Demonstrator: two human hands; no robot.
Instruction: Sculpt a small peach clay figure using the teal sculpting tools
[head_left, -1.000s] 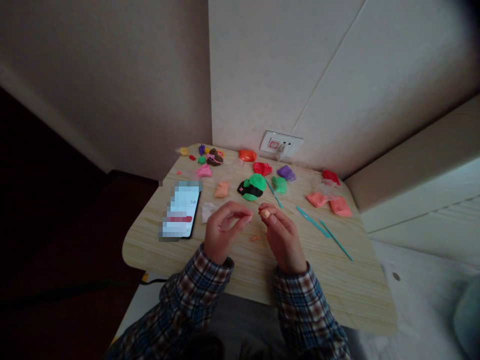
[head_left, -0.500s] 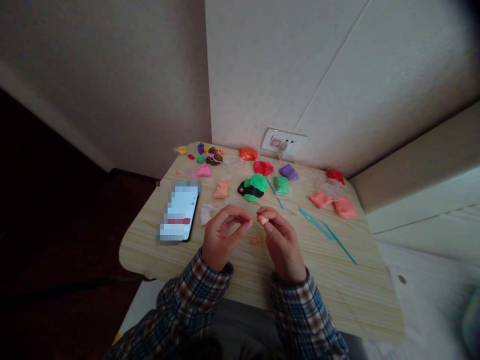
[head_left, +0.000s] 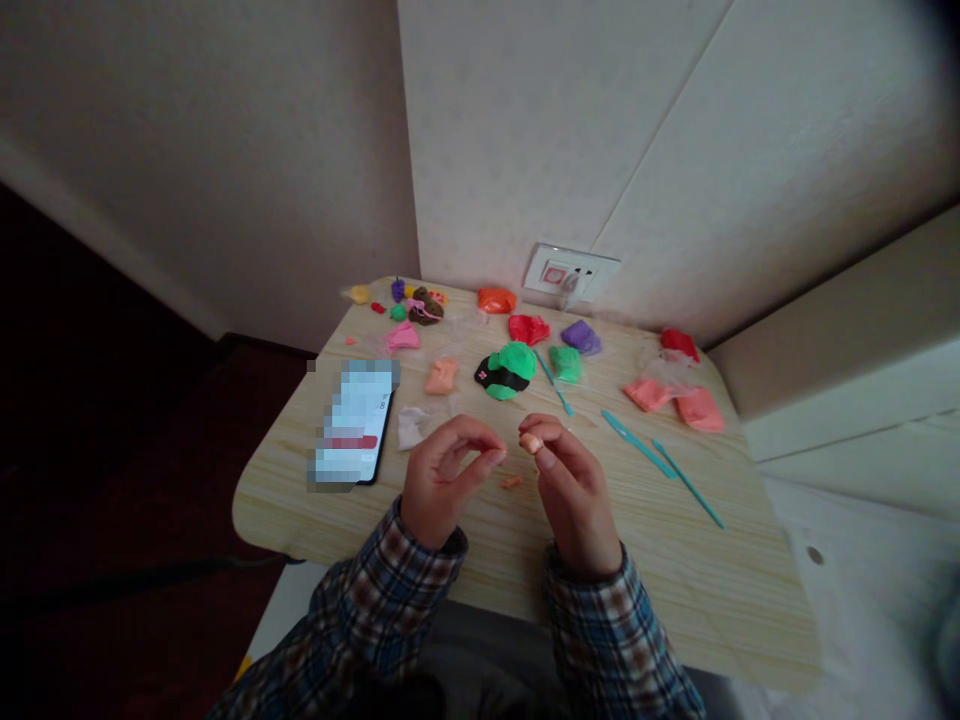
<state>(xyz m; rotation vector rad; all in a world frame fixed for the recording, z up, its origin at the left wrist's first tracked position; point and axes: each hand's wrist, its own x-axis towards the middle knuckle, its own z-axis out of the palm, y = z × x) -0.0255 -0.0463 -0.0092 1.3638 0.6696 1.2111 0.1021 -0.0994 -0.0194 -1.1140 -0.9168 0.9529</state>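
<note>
My right hand (head_left: 574, 490) pinches a small lump of peach modelling clay (head_left: 531, 443) between thumb and fingers, above the table. Close by on its left, my left hand (head_left: 446, 475) has thumb and forefinger brought together in a pinch; whatever may be between those tips is too small to make out. The two hands are apart. On the tabletop below and between them lies a flat scrap of peach clay (head_left: 511, 482). Beyond the hands sits a green and black clay figure (head_left: 507, 370) with a small pink mark. A peach clay packet (head_left: 441, 376) lies to its left.
A phone (head_left: 352, 425) lies at the left of the wooden table (head_left: 675, 610). Turquoise modelling tools (head_left: 637, 443) rest on the right. Clay packets, including orange (head_left: 496, 300), purple (head_left: 582, 336) and coral (head_left: 699, 408), line the back, near a wall socket (head_left: 571, 275).
The view has shifted slightly. My right hand is a little farther from my left, with the peach clay still in its fingers. Otherwise the things on the table look the same.
</note>
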